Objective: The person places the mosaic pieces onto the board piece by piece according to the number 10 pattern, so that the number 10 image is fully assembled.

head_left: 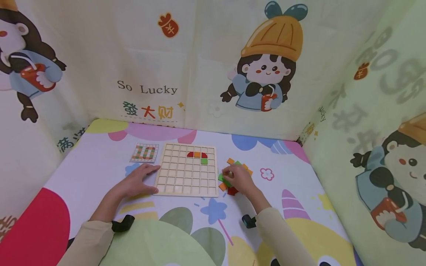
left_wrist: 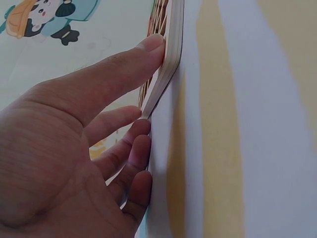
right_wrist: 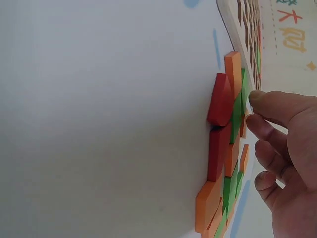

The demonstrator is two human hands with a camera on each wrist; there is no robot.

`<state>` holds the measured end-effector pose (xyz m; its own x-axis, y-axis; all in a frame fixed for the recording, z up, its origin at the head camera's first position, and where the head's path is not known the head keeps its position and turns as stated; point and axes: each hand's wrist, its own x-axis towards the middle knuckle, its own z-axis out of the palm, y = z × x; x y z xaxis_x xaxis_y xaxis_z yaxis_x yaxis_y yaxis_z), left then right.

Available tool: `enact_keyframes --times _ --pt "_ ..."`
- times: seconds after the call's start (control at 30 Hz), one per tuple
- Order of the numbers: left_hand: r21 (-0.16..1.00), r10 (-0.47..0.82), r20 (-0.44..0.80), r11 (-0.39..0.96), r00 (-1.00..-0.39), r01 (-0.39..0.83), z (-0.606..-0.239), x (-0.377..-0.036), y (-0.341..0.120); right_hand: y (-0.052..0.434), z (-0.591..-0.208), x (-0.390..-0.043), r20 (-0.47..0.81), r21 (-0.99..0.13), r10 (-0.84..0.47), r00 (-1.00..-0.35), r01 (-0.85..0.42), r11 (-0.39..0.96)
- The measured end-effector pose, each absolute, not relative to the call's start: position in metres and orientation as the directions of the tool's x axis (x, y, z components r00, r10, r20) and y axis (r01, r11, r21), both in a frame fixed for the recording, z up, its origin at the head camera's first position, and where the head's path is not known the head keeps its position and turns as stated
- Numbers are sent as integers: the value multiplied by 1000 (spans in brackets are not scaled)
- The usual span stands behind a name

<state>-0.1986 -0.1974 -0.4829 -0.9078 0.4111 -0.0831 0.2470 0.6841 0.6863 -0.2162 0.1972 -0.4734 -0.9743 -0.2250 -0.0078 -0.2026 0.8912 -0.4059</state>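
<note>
A square wooden grid board (head_left: 186, 173) lies on the table, with two red quarter-round pieces (head_left: 190, 154), an orange square (head_left: 197, 154) and a green square (head_left: 204, 161) in its upper cells. My left hand (head_left: 137, 180) rests at the board's left side, thumb on the near corner (left_wrist: 157, 44) and fingers spread along the edge. To the right of the board, my right hand (head_left: 239, 177) hovers over a loose pile of orange, green and red pieces (right_wrist: 218, 153). Its thumb and index fingertips are bent close together beside the pile; I see no piece between them.
A small pattern card (head_left: 144, 153) with orange and green shapes lies left of the board. The tabletop (head_left: 266, 199) has a colourful cartoon print. Printed cloth walls (head_left: 206, 74) stand behind and at both sides.
</note>
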Motion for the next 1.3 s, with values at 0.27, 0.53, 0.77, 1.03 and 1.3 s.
enact_keyframes --times 0.27,0.53,0.77,1.03,1.3 --pt "682 413 -88 688 -906 247 -483 -199 -198 198 -479 -210 -8 -401 -232 -973 -210 892" --pt "685 417 -76 681 -906 257 -484 -199 -199 193 -473 -211 -37 -387 -263 -964 -229 893" --pt "686 421 -78 680 -904 257 -484 -199 -198 190 -471 -217 -86 -346 -274 -958 -229 910" --pt "685 429 -68 676 -901 270 -483 -197 -196 187 -471 -217 -83 -297 -270 -959 -235 926" --pt "685 421 -70 680 -904 263 -482 -196 -197 185 -473 -220 -49 -370 -226 -973 -193 909"
